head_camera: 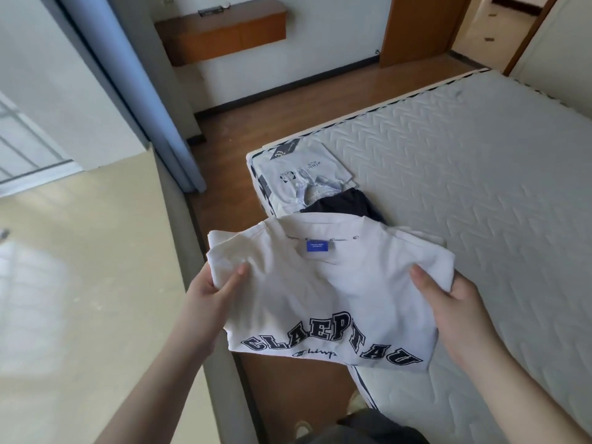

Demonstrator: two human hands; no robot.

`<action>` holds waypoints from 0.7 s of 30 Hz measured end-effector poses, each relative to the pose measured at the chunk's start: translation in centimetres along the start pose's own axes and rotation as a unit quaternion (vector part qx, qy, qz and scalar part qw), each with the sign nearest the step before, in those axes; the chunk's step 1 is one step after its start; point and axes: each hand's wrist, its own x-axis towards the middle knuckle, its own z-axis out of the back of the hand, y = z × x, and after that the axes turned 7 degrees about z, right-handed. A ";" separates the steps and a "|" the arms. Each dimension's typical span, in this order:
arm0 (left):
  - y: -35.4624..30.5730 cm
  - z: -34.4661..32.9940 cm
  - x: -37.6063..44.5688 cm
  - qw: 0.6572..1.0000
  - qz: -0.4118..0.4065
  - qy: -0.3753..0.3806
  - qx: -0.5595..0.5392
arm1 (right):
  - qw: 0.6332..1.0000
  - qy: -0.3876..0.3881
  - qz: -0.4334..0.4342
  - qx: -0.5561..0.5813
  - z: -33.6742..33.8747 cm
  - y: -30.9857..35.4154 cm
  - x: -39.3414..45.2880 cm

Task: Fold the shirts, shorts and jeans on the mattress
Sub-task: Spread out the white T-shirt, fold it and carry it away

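Mattress in quilted white fills the frame from twelve o'clock round to five, its corner with a dark-striped edge pointing toward ten o'clock. Wooden floor runs along its side from one o'clock down to six. A blue-grey curtain hangs at eleven o'clock, and a wooden wall shelf sits at twelve.

Held at the centre of view is a white T-shirt, partly folded, with dark arched lettering across its lower part and a small blue neck label facing up. It hangs over the near edge of the mattress, its far part above the bed and its lettered part above the floor. The left hand grips the shirt's nine-o'clock edge, thumb on top of the cloth and fingers curled beneath. The right hand grips the three-o'clock edge the same way, thumb pressed on top.

Beyond the shirt, toward twelve o'clock, a dark folded garment lies on the mattress, and just past it a pale folded shirt with a small printed figure rests at the mattress corner.
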 end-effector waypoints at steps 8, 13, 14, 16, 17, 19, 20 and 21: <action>-1.0 -0.4 1.5 0.994 -0.002 -0.108 0.020 | 0.997 0.072 -0.012 0.004 -1.7 0.1 6.8; -1.8 0.6 2.0 0.984 -0.024 -0.178 -0.012 | 0.991 0.133 -0.016 0.031 -4.8 1.3 11.6; -1.8 1.0 2.1 0.981 -0.024 -0.191 -0.018 | 0.989 0.146 -0.012 0.037 -5.7 1.6 12.3; -1.8 2.3 2.4 0.976 -0.022 -0.214 -0.027 | 0.985 0.165 -0.005 0.046 -7.5 2.1 13.7; -1.8 2.9 2.7 0.974 -0.023 -0.222 -0.030 | 0.984 0.170 -0.005 0.049 -8.5 2.3 14.3; -1.8 4.3 3.4 0.972 -0.025 -0.230 -0.037 | 0.982 0.183 -0.002 0.048 -10.7 2.7 15.5; -1.8 5.2 3.8 0.971 -0.025 -0.235 -0.038 | 0.980 0.192 0.001 0.044 -12.0 2.9 16.1; -1.9 6.1 4.4 0.971 -0.027 -0.237 -0.034 | 0.979 0.198 0.004 0.040 -13.4 3.0 16.8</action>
